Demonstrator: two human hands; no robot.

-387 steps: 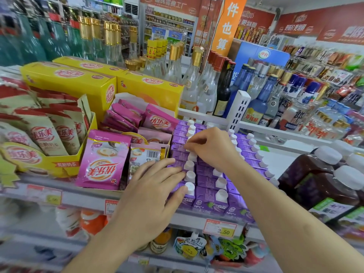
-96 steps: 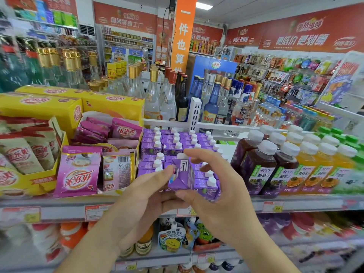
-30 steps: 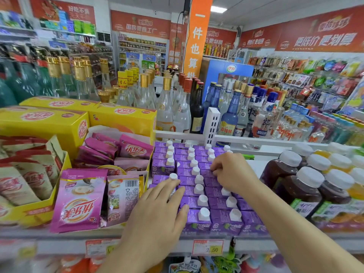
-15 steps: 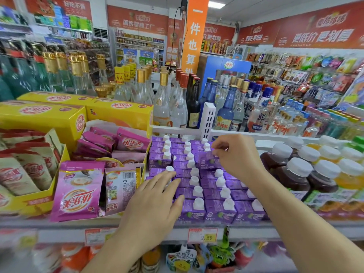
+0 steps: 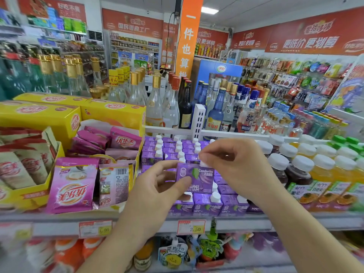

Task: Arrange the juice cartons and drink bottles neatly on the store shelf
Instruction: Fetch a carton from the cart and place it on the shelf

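Observation:
A purple juice carton (image 5: 199, 177) with a white cap is lifted above the rows of purple cartons (image 5: 206, 206) on the shelf (image 5: 275, 223). My left hand (image 5: 157, 196) holds its lower left side, thumb on the front face. My right hand (image 5: 236, 164) pinches its white cap from above. Dark and orange juice bottles (image 5: 299, 174) with white caps stand in rows right of the cartons.
Pink and brown snack packets in yellow boxes (image 5: 72, 184) fill the shelf to the left. Tall glass liquor bottles (image 5: 169, 107) stand behind a white rail (image 5: 199, 121). A price tag (image 5: 191, 226) hangs on the shelf edge. Pouch drinks (image 5: 208, 251) sit on the shelf below.
My right hand has lifted one purple carton out of the back rows and brought it forward. My left hand has left the front cartons and taken hold of the lifted carton.

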